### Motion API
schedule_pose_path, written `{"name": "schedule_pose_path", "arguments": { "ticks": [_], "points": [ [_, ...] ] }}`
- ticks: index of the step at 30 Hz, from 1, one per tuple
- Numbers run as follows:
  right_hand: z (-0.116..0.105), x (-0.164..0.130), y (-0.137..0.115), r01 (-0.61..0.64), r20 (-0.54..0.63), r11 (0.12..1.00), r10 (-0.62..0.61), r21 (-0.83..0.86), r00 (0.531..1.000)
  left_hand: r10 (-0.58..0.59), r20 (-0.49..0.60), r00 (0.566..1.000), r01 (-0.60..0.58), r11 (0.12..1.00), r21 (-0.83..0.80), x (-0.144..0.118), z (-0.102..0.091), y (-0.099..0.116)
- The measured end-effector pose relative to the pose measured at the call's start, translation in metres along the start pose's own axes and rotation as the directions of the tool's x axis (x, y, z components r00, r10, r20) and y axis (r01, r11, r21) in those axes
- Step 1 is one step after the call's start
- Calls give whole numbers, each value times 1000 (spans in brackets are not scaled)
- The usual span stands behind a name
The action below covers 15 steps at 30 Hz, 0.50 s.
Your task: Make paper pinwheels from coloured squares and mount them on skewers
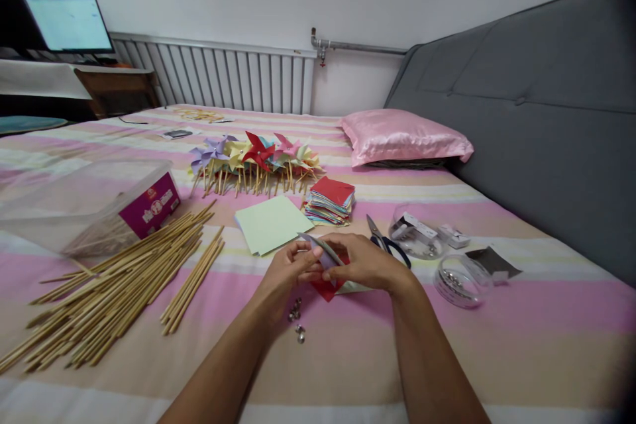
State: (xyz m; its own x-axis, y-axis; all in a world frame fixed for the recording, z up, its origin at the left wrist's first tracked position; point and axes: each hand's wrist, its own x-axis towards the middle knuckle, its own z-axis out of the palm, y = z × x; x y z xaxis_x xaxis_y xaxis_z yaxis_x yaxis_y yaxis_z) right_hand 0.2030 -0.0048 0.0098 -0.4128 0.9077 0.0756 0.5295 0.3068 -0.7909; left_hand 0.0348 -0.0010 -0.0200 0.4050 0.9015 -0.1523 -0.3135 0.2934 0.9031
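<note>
Your left hand (288,268) and right hand (365,262) meet over the middle of the bed (497,338), towards its near edge, and both are closed on a folded paper piece (322,253). The piece is pale grey-lilac, creased into a narrow, pointed flap that sticks up between your fingertips (its full shape is hidden by your fingers). Your left thumb and forefinger pinch its left end; your right hand curls over its right end. Under your hands lies a red paper square (325,290), touching the bedspread. A few metal pins (297,321) lie just beside your left wrist. The scissors (387,243) rest close to your right hand, and the green sheets (271,224) lie just beyond your left hand.
</note>
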Motion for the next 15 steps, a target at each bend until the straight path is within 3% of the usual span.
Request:
{"name": "schedule_pose_path", "arguments": {
  "ticks": [10, 15],
  "points": [
    [5, 3, 9, -47, 75, 966, 29, 253, 997, 27, -90, 996, -15, 992, 127, 4, 1, -5],
    [2, 4, 15, -125, -159, 990, 134, 63, 978, 53, -153, 987, -21, 979, 201, 5, -1, -5]
  ]
}}
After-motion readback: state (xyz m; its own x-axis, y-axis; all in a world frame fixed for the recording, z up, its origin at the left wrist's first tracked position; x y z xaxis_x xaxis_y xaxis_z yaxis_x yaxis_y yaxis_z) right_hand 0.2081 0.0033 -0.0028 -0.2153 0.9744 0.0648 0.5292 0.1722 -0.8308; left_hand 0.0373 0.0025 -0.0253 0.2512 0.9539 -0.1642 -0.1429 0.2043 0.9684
